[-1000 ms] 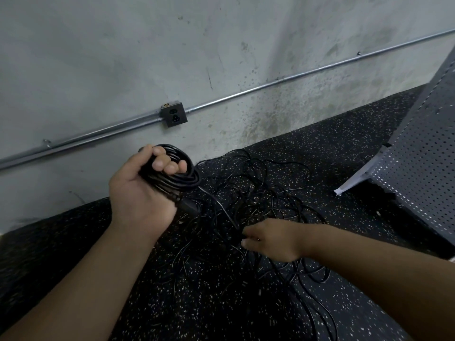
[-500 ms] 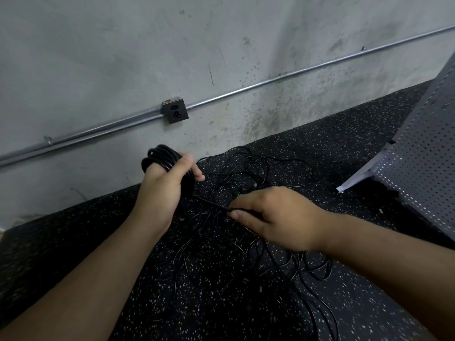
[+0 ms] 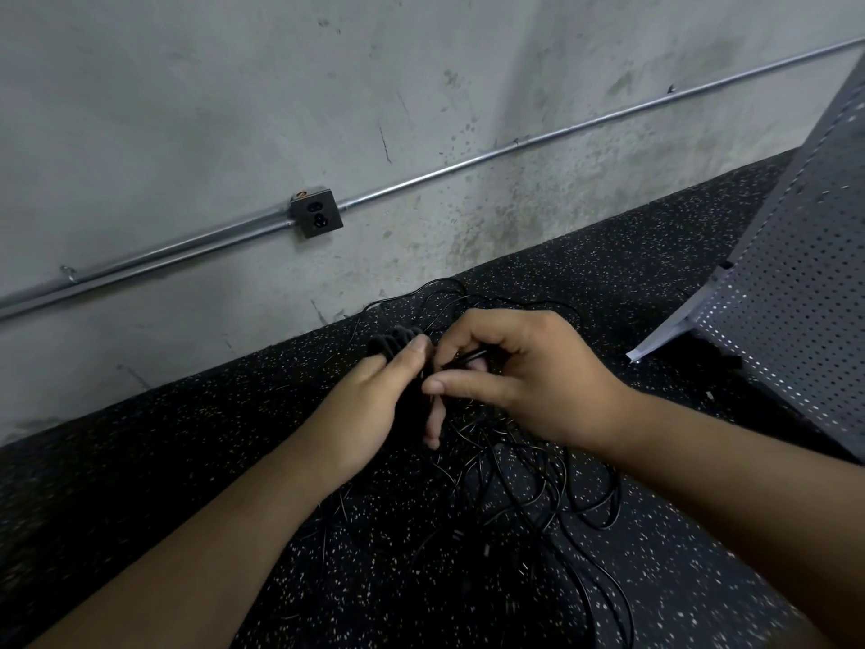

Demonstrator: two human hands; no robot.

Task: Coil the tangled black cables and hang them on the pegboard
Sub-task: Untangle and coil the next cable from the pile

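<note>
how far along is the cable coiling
Done: a small coil is gathered in the left hand. In hand: the right hand pinches a strand next to it. Left: the tangled cables lie on the floor, and nothing hangs on the visible pegboard.

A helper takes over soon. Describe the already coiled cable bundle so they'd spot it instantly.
Below the concrete wall and its metal conduit, loose cables sprawl over the speckled black floor. Above that tangle the left hand grips the coiled bundle: a thick black wad, unlike the thin single strands around it.
</note>
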